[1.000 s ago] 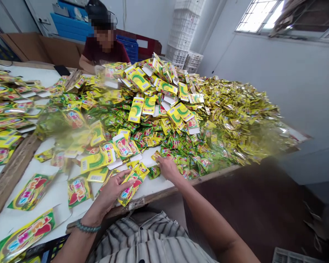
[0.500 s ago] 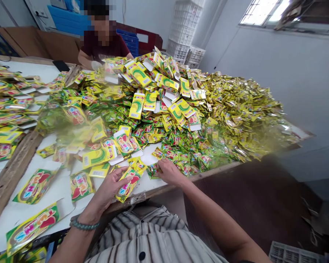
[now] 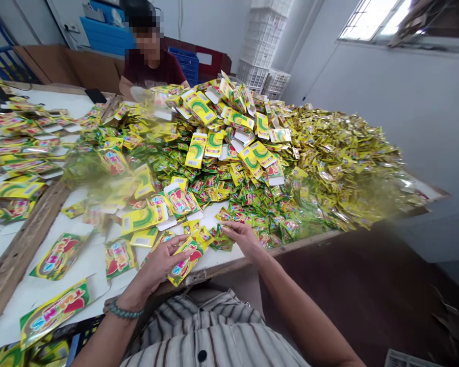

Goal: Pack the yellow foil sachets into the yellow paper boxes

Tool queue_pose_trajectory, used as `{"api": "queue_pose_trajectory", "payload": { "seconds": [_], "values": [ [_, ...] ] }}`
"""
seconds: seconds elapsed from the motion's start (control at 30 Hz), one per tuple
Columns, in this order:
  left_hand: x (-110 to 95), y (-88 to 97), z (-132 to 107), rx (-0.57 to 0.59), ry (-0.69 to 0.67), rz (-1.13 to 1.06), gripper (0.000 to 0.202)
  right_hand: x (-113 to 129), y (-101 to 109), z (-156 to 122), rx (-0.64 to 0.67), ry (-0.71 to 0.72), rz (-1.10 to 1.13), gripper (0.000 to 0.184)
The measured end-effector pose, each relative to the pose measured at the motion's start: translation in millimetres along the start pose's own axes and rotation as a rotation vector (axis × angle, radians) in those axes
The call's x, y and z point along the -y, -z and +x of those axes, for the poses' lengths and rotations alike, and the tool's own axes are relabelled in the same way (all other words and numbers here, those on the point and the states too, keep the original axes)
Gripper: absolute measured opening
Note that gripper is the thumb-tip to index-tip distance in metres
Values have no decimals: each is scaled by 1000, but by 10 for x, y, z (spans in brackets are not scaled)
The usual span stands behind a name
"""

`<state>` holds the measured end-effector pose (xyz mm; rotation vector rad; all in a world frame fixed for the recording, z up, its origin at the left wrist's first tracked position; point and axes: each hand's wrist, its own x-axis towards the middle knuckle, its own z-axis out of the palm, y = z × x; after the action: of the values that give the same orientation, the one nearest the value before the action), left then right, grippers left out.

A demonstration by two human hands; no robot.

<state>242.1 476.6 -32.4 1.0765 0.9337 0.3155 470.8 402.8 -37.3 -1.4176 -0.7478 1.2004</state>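
Note:
My left hand (image 3: 162,265) is closed around a small yellow-and-green printed carton (image 3: 184,266), held at a slant over the table's front edge. A yellow sachet (image 3: 203,236) shows at the carton's upper end; whether it is partly inside, I cannot tell. Just to the right, my right hand (image 3: 245,240) pinches a small green sachet (image 3: 221,238) between thumb and fingertips, close to the carton's upper end. Beyond that hand spreads a heap of green sachets (image 3: 248,206). Several more cartons (image 3: 145,218) lie to the left of the carton I hold.
Yellow sachets (image 3: 340,158) form a large mound at the right. Cartons (image 3: 201,109) are piled on top of the middle heap. A wooden strip (image 3: 26,234) divides the white table (image 3: 13,290). Across it sits a person (image 3: 153,71). White crates (image 3: 265,35) stand stacked behind.
My right hand has drawn back slightly from the heap, its fingers now pinching a green sachet beside the carton. My left hand keeps its hold. The whole view has shifted a little.

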Motion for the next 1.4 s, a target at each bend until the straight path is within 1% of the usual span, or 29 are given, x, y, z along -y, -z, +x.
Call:
{"api": "queue_pose_trajectory", "payload": {
  "seconds": [0.07,0.13,0.17,0.27,0.4,0.47,0.53,0.63,0.73,0.8,0.87,0.9,0.93,0.97,1.0,1.07,1.1,1.13,1.17,1.2,1.23,1.3,1.37,1.4],
  "values": [
    [-1,-5,-1,29,-12,-3,75,119,-65,-6,87,-28,51,39],
    [-2,-5,3,43,-15,-9,77,218,-119,3,137,-47,92,38],
    [-3,-5,5,42,-13,-15,78,252,-139,13,134,-47,114,37],
    [-6,-9,7,26,-15,-26,78,287,-169,51,73,-16,150,36],
    [26,-9,31,13,-20,3,78,228,-184,66,76,15,95,39],
    [60,-7,82,-20,-42,57,79,181,-180,57,43,29,65,40],
    [90,-11,165,-82,-106,200,76,130,-161,43,-13,42,46,38],
    [101,-42,310,-173,-207,521,64,48,-112,18,-71,60,33,36],
    [73,-102,396,-208,-273,785,53,-18,-60,-24,-86,60,46,35],
    [40,-151,391,-260,-349,903,48,-38,-36,-64,-82,50,70,34],
    [-4,-209,346,-354,-500,942,44,-35,-32,-108,-89,54,104,31],
    [-31,-243,315,-386,-588,916,43,-26,-43,-128,-94,61,121,30],
    [-58,-282,284,-376,-656,854,42,-15,-62,-148,-95,65,134,30],
    [-85,-326,255,-326,-678,752,41,-1,-91,-165,-91,69,138,29],
    [-109,-372,232,-247,-641,613,40,13,-127,-180,-87,77,132,28],
    [-142,-462,202,-103,-447,260,36,41,-208,-206,-123,145,71,26],
    [-150,-499,194,-72,-339,84,35,54,-246,-218,-163,203,12,24],
    [-153,-528,188,-65,-253,-64,35,66,-278,-230,-208,268,-54,21],
    [-154,-546,182,-73,-193,-171,36,78,-301,-241,-246,325,-109,18],
    [-155,-554,175,-73,-156,-234,38,90,-314,-250,-263,355,-136,17],
    [-156,-553,167,-65,-137,-261,38,101,-319,-259,-250,346,-126,17],
    [-165,-531,150,-35,-144,-226,36,122,-307,-274,-164,247,-13,20],
    [-181,-503,138,-19,-214,-94,31,141,-285,-294,-84,151,79,21],
    [-188,-494,133,-17,-254,-11,29,148,-276,-309,-86,153,65,19]
  ]
}}
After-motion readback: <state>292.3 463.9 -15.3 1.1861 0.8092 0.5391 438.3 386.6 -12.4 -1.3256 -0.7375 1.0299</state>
